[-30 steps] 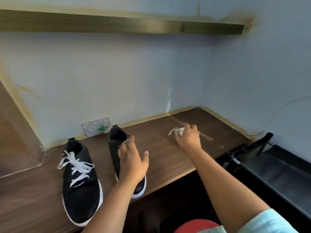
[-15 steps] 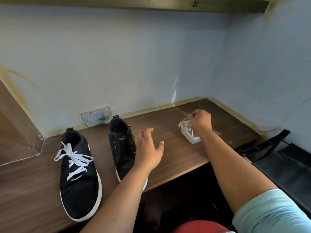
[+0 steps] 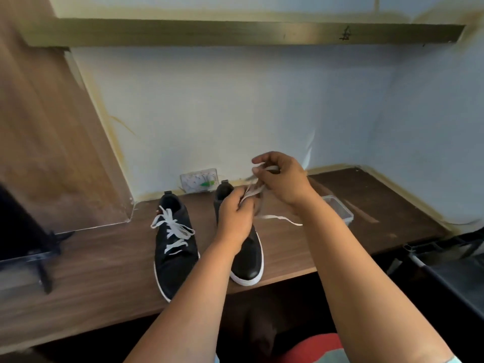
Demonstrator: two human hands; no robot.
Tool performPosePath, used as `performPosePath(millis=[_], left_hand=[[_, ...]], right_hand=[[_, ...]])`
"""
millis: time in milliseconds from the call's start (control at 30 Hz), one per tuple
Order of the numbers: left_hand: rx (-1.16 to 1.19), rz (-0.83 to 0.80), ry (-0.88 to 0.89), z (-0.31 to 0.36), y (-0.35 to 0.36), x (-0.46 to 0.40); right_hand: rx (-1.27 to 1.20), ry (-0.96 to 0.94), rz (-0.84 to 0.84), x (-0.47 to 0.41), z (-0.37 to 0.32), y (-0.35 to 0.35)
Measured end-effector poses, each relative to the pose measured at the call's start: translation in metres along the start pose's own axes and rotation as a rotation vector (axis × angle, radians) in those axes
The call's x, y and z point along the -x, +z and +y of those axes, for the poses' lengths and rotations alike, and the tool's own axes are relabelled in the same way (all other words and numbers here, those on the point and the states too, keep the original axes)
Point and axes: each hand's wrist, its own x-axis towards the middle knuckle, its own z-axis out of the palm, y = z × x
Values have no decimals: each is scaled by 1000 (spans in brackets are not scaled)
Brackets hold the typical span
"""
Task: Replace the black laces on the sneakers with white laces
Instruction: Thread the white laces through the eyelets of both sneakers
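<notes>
Since leaving the clear plastic box mid-frame, both hands, left hand and right hand, now pinch the loose flat white lace, ready for threading the unlaced black leather sneaker

I saw a dark wood-grain desk top set into a corner of pale blue painted walls, with yellowish stained edging where wall met desk. A long olive-brown shelf edge ran across above. A light brown wooden side panel closed off my left. A white wall socket plate sat low on the back wall. A black metal-framed rack stood at my right. Daylight fell softly across the walls.
</notes>
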Motion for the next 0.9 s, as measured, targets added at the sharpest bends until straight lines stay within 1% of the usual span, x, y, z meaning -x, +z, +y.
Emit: performPosePath(millis=[67, 100, 133, 200, 233, 267, 333, 400, 467, 600, 700, 767, 800, 900], left_hand=[[105, -5, -68, 1, -22, 0], [193, 24, -119, 3, -31, -1], [297, 60, -186, 5, -39, -1], [500, 101, -300, 8, -52, 0], [579, 117, -333, 6, -57, 0], [651, 137, -365, 6, -62, 0], [742, 190, -440, 5, -69, -1], [844, 221, -498, 3, -75, -3], [953, 252, -500, 3, -79, -4], [1228, 266, -408, 9, -90, -7], [1332, 306, -328, 13, -98, -12], [1365, 343, -306, 13, -105, -17], [1380, 357, -299, 13, -109, -18], [1368, 408, -317, 11, -118, -20]], right_hand=[[-7, 67, 57, 0, 6, 5], [-61, 119, 21, 4, 10, 7], [-150, 170, -66, 9, 15, 12], [-337, 230, -329, 24, 29, 25], [-349, 232, -457, 31, 39, 34], [-295, 225, -555, 39, 48, 43], [-176, 243, -670, 51, 60, 62], [-161, 297, -775, 56, 63, 76], [-169, 331, -857, 59, 61, 86], [-188, 391, -869, 65, 66, 104], [-253, 409, -891, 65, 70, 109], [-254, 391, -797, 63, 69, 107], [-265, 399, -720, 61, 68, 105], [-388, 472, -501, 55, 70, 95]])
